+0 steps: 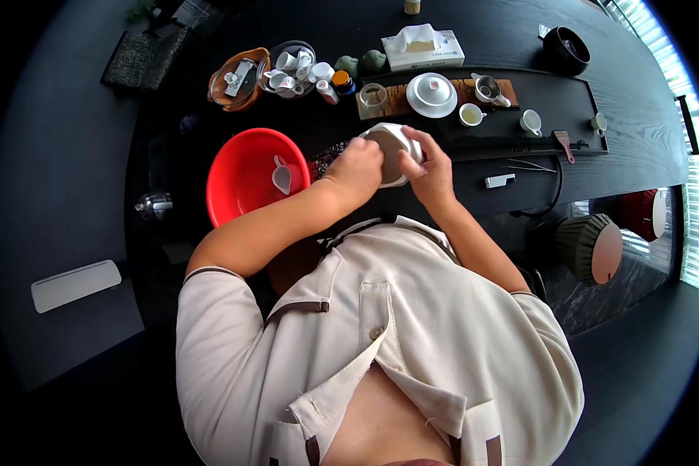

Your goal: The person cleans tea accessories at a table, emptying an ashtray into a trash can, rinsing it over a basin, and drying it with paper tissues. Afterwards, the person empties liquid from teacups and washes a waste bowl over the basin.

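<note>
A white angular container (pixel 393 141) is tilted with its open mouth facing me, above the table's near edge. My right hand (pixel 429 166) holds it from the right, thumb at the rim and fingers round the outer side. My left hand (pixel 357 165) is closed at the left of the mouth, its fingertips partly inside; what they hold, if anything, is hidden. Left of it stands a red basin (pixel 224 172) with a small white pitcher (pixel 282 177) inside. A dark patterned item (pixel 325 161) shows behind my left wrist.
Behind my hands, a dark tray (pixel 555 109) bears a white lidded bowl (pixel 432 95) and cups. Left of it are a glass bowl of cups (pixel 287 68) and a wooden bowl (pixel 224 78). A tissue box (pixel 423 53) stands farther back; a brush (pixel 565 146) lies right.
</note>
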A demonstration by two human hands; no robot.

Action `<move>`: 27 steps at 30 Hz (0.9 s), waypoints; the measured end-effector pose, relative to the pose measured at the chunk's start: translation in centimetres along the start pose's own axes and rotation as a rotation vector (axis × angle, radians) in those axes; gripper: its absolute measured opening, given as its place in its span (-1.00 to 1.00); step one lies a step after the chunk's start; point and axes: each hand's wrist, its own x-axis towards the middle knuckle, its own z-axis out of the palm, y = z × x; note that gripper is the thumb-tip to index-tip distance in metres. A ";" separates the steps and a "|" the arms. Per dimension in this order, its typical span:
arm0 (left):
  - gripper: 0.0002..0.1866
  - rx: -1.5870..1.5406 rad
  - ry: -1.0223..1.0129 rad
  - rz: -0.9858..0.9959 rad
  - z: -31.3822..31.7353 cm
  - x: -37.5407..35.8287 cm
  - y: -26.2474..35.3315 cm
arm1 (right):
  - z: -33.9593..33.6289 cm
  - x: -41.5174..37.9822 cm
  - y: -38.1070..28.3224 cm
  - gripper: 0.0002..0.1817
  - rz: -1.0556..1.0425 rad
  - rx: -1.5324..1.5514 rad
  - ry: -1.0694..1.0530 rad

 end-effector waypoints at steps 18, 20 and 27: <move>-0.64 -2.580 0.812 -0.704 -0.5 -4.0 -2.2 | -2.9 0.2 -0.3 -0.60 0.518 0.940 0.026; -0.67 -2.572 0.771 -0.663 -0.5 -3.8 -1.6 | -2.9 0.1 0.1 -0.61 0.485 0.947 0.033; -0.76 -2.427 0.562 -0.825 -0.3 0.9 2.0 | -1.8 -1.3 -2.4 -0.48 -0.372 -0.136 0.173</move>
